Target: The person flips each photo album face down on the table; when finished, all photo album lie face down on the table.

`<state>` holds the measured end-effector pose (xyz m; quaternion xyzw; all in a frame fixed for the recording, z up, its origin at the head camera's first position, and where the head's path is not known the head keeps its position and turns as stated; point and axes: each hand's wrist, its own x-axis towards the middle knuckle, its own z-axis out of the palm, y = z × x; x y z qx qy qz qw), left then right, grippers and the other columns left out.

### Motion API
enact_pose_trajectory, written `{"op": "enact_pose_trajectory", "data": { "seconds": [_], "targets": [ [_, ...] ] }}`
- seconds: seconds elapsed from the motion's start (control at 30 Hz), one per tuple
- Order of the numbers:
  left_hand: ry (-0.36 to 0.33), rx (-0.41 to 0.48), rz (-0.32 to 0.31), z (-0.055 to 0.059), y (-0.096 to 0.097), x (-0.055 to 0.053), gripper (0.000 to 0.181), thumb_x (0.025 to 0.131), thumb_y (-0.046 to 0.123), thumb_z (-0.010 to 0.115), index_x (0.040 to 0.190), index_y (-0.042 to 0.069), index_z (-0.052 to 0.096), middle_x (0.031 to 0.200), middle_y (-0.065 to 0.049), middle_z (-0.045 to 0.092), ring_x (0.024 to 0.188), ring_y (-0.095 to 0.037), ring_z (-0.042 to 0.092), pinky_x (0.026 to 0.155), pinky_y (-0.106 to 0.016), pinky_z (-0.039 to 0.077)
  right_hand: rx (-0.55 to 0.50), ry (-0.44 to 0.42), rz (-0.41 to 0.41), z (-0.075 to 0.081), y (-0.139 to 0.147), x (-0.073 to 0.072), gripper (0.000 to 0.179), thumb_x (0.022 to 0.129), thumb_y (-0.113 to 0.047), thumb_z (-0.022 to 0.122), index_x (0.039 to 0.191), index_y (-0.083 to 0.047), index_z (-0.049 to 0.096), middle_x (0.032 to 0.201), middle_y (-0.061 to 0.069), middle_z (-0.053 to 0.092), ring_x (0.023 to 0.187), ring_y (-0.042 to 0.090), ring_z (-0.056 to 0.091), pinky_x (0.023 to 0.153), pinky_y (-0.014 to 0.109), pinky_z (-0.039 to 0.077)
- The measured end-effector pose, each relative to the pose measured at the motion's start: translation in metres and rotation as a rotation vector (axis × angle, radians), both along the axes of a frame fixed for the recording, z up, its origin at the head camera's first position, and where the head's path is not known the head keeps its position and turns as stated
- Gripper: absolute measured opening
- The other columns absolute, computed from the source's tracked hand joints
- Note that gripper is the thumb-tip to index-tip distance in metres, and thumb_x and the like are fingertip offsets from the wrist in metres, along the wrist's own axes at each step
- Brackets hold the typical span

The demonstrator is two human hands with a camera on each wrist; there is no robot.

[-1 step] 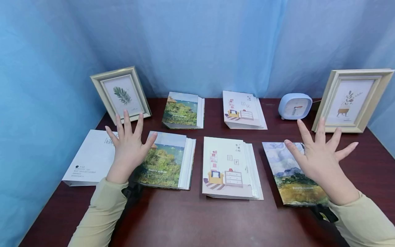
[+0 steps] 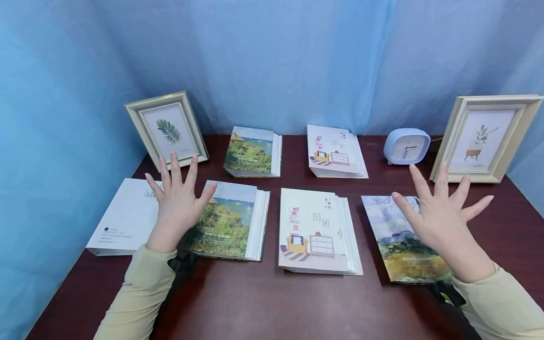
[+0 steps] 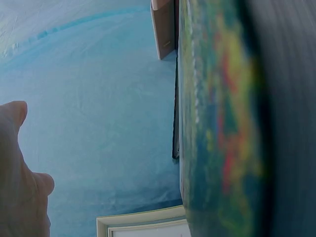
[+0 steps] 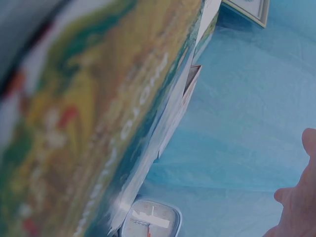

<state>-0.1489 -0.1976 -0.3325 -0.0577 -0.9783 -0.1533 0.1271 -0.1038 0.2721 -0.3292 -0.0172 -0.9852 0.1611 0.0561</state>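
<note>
My left hand [image 2: 175, 208] is spread with straight fingers and holds nothing. It hovers between a white album [image 2: 123, 217] and a green landscape photo album [image 2: 227, 222], overlapping both in the head view. Fingers also spread wide, my right hand [image 2: 444, 219] is over a photo album with a blue and gold painted cover [image 2: 408, 255], hiding part of its right side. Between the hands lies a white album with an armchair drawing [image 2: 312, 231]. In the left wrist view a blurred painted cover [image 3: 222, 118] looms close; the right wrist view shows another cover [image 4: 108, 108].
Farther back stand a smaller landscape album [image 2: 250, 151] and a smaller armchair album [image 2: 333, 151]. A leaf picture frame [image 2: 191, 127] is at back left. A blue clock [image 2: 406, 146] and a potted-plant frame [image 2: 514, 137] are at back right. Blue curtains [image 2: 255, 61] border the dark table [image 2: 272, 302].
</note>
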Motion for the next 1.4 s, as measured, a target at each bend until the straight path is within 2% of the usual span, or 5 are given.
{"op": "enact_pose_trajectory", "data": {
  "seconds": [0.23,0.5,0.83,1.1,1.4],
  "targets": [
    [-0.003,0.002,-0.006,-0.001,0.004,-0.002,0.085,0.091,0.069,0.03,0.153,0.014,0.012,0.157,-0.014,-0.018,0.141,-0.034,-0.027,0.105,-0.066,-0.018,0.0,-0.009,0.002,-0.001,0.002,0.0,0.077,0.094,-0.065,0.028,0.154,-0.024,0.001,0.151,0.021,-0.028,0.127,0.054,-0.036,0.086,0.074,-0.03],
    [-0.003,0.0,0.003,-0.001,0.004,0.0,0.082,0.093,0.064,0.038,0.154,0.015,0.012,0.157,-0.014,-0.017,0.141,-0.035,-0.026,0.105,-0.067,-0.018,0.02,-0.017,-0.006,0.001,0.003,-0.002,0.077,0.094,-0.066,0.027,0.154,-0.025,0.0,0.15,0.023,-0.027,0.126,0.056,-0.034,0.086,0.074,-0.03],
    [-0.026,-0.014,0.018,-0.003,0.004,0.001,0.082,0.093,0.064,0.037,0.154,0.014,0.012,0.157,-0.016,-0.015,0.141,-0.036,-0.025,0.105,-0.067,-0.018,0.029,-0.012,0.011,-0.001,0.002,-0.006,0.078,0.093,-0.066,0.029,0.154,-0.025,0.004,0.151,0.025,-0.025,0.128,0.057,-0.032,0.086,0.075,-0.029],
    [-0.017,-0.006,0.018,-0.002,0.006,-0.004,0.081,0.093,0.063,0.039,0.153,0.015,0.014,0.158,-0.017,-0.013,0.142,-0.038,-0.022,0.106,-0.066,-0.018,0.034,-0.001,0.017,0.004,0.002,-0.009,0.078,0.093,-0.066,0.028,0.154,-0.024,0.005,0.152,0.023,-0.025,0.129,0.054,-0.034,0.087,0.074,-0.029],
    [-0.018,0.002,0.022,0.0,0.009,-0.008,0.081,0.093,0.062,0.04,0.153,0.015,0.013,0.157,-0.018,-0.013,0.142,-0.039,-0.022,0.106,-0.066,-0.018,0.025,-0.015,0.027,0.007,-0.002,-0.014,0.078,0.094,-0.066,0.028,0.154,-0.022,0.008,0.151,0.021,-0.029,0.128,0.057,-0.032,0.087,0.074,-0.029]
  ]
}}
